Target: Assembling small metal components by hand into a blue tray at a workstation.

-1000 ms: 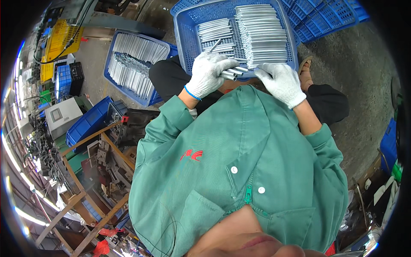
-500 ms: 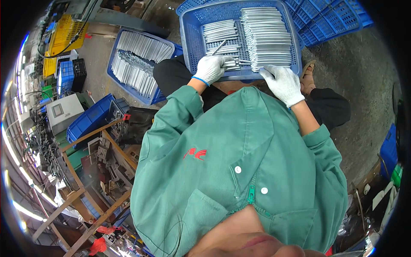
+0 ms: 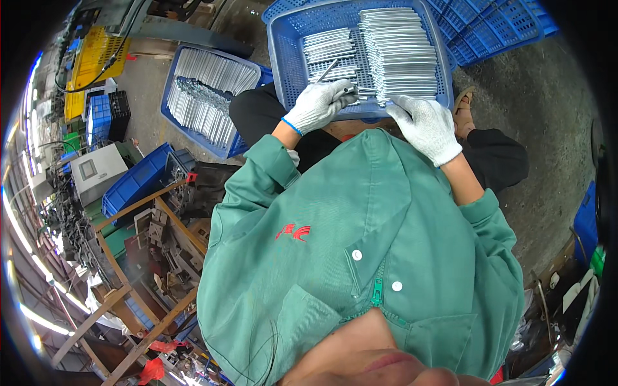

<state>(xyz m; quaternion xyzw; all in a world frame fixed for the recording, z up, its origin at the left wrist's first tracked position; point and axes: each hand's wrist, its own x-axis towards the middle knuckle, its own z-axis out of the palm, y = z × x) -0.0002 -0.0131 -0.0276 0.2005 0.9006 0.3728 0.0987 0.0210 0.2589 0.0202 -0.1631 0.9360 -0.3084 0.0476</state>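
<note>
Beyond the left hand [image 3: 320,106] and right hand [image 3: 426,128] lie metal tubes [image 3: 398,55].

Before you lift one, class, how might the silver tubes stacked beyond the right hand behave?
The silver tubes look metallic, so probably stiff. Their smooth, shiny sides could be slippery. Their slim, rounded form may let a loose one roll.

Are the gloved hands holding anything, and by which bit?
The left hand seems to hold a metal tube near its end, though much is hidden. Right hand, beside the blue basket: I can't tell.
</note>
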